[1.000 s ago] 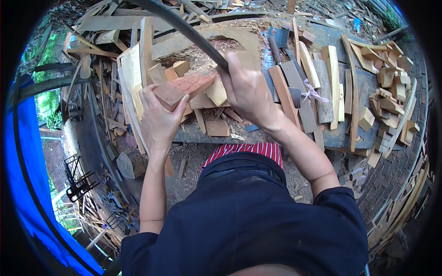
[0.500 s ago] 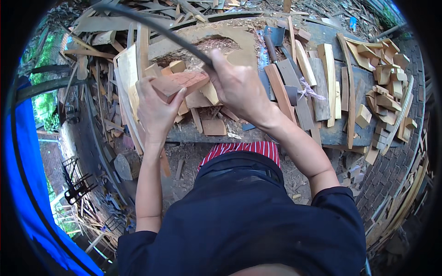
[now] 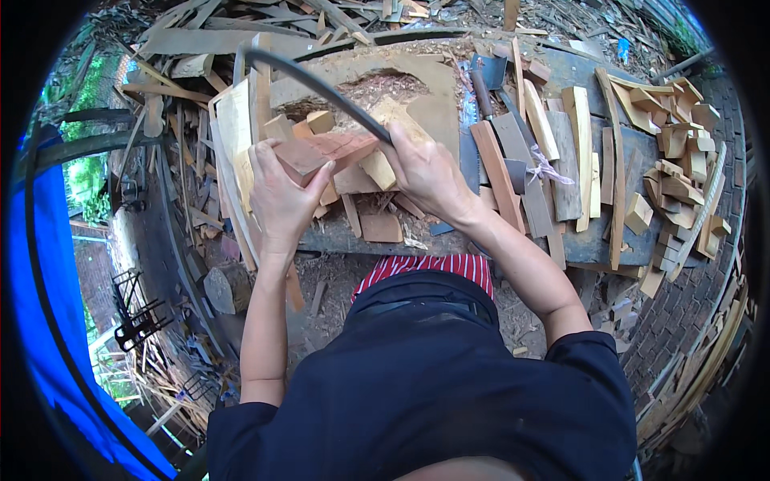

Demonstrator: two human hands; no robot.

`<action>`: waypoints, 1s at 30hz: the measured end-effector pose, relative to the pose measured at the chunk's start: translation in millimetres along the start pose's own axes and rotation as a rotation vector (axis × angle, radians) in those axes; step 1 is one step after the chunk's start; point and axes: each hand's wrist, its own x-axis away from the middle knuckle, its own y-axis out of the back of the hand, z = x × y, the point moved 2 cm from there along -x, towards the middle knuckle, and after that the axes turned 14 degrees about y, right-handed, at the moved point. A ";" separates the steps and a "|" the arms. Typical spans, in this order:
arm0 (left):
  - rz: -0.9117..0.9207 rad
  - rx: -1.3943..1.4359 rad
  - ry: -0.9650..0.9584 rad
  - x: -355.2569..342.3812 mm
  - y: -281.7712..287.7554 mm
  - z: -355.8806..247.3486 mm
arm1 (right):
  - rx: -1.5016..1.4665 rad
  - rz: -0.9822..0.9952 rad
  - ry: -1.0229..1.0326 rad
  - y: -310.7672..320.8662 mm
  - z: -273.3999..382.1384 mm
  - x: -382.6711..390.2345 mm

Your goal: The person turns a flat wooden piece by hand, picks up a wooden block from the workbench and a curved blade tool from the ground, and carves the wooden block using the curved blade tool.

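Observation:
My left hand [image 3: 282, 192] grips a reddish-brown wood block [image 3: 321, 155] from its left end, thumb along the near side. The block is held over the workbench at a slant, with a rough, cut-looking upper face. In my right hand [image 3: 425, 172] is a long dark blade-like tool [image 3: 317, 88], seen nearly edge-on, its fingers wrapped round the near end. The tool reaches up and left, above and beyond the block. My right fist is close to the block's right end. Under the block lie small wood offcuts [image 3: 377, 171], partly hidden by it.
A worn stump-like chopping surface [image 3: 437, 88] with a hollow stands on the workbench [image 3: 345, 240]. Right of it lie a hand tool with a wooden handle [image 3: 481, 94], several wood strips [image 3: 497, 172] and piled wood pieces [image 3: 674, 172]. Scrap wood [image 3: 188, 160] is heaped at left.
The dark tool and my right hand have come down, and the tool's far end has swung lower and nearer. My left hand still holds the wood block; the whole view has shifted slightly.

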 end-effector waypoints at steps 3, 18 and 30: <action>-0.007 -0.014 -0.011 1.4 0.4 -3.8 | -0.012 -0.198 0.081 22.6 28.1 -14.6; 0.050 0.058 -0.168 6.1 1.2 13.7 | 0.021 -0.126 0.025 17.9 16.3 -14.1; 0.043 0.074 -0.161 21.4 -4.4 8.9 | 0.094 0.199 -0.099 -23.5 -17.1 22.5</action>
